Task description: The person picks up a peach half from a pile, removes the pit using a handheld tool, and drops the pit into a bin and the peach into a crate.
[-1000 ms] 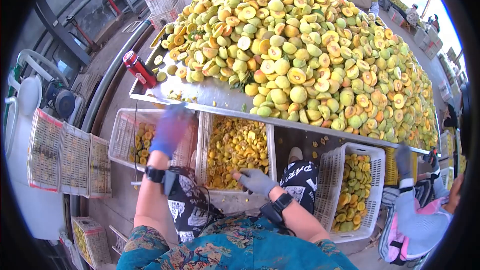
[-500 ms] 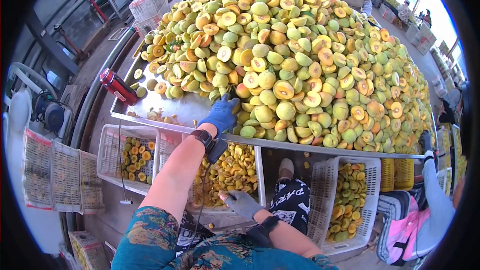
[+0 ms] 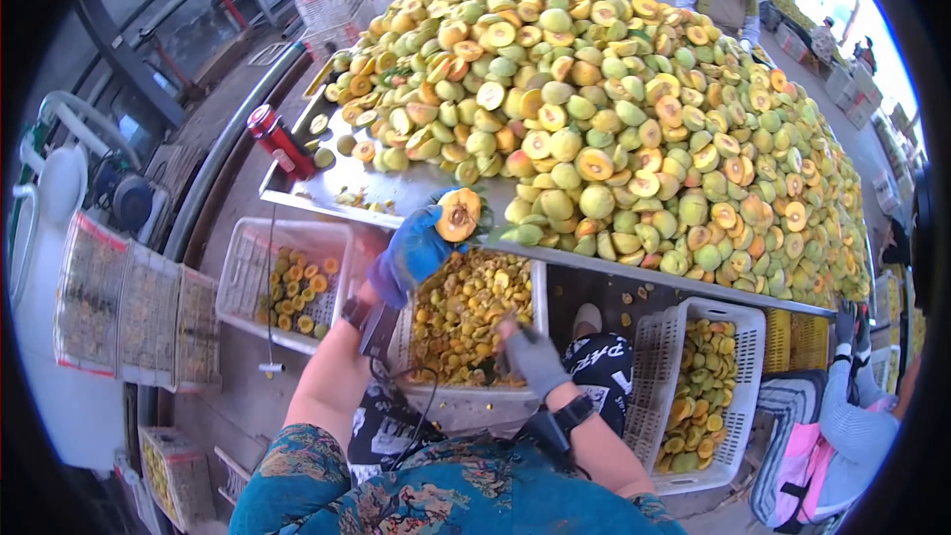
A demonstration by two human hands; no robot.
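Peach half (image 3: 458, 215): held in the left hand (image 3: 414, 250), blue-gloved, fingers curled round its skin side, cut face up. Position: just above the near edge of the table (image 3: 396, 190), over the middle crate (image 3: 474, 305). Flesh orange-yellow, the pit cavity dark and rough, the outline round.

Right hand (image 3: 533, 357): grey-gloved, low over the middle crate near its front rim. Fingers look bent; whether they pinch anything cannot be told.

Progress, as judged: the middle crate is well filled with small yellow pieces; the left crate (image 3: 287, 282) has only a thin layer, and the right crate (image 3: 698, 386) is part-filled with halves. The pile (image 3: 614, 109) of halved fruit covers most of the table, so the greater part remains.

Materials: table of bright sheet metal, smooth. Crates of white slotted plastic. Fruit skins matt green to yellow. A red bottle (image 3: 278, 140) lies at the table's left corner.
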